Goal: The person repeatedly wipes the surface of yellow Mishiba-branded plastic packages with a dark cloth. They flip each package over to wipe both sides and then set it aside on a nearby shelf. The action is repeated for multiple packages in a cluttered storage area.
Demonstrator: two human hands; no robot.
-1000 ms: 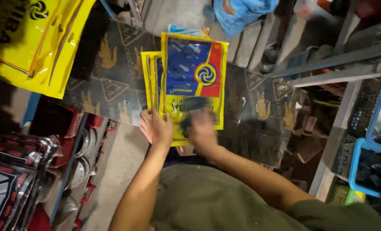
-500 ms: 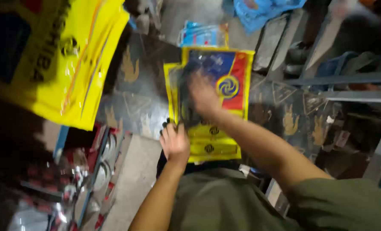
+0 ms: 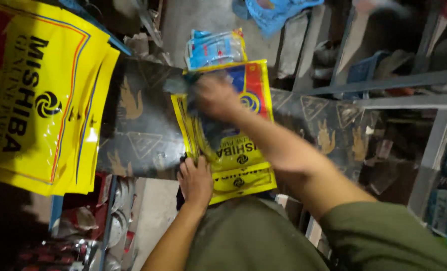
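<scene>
Our right hand (image 3: pixel 216 95) has slid toward twelve o'clock, pressing flat on the yellow pouches (image 3: pixel 228 145), while our left hand (image 3: pixel 196 180) pins their near edge to the bench (image 3: pixel 138 135).

A stack of pouches (image 3: pixel 236 165) lies on the board (image 3: pixel 138 135), with larger pouches (image 3: pixel 38 95) to its left.

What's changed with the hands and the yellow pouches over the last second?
The right hand moved from the near end of the yellow pouch stack up to its far end, over the blue and red panel; it is blurred, so its grip is unclear. The left hand stayed at the stack's near left corner, pressing on it. The stack stayed on the dark patterned board, and the large yellow bags remain at left.
</scene>
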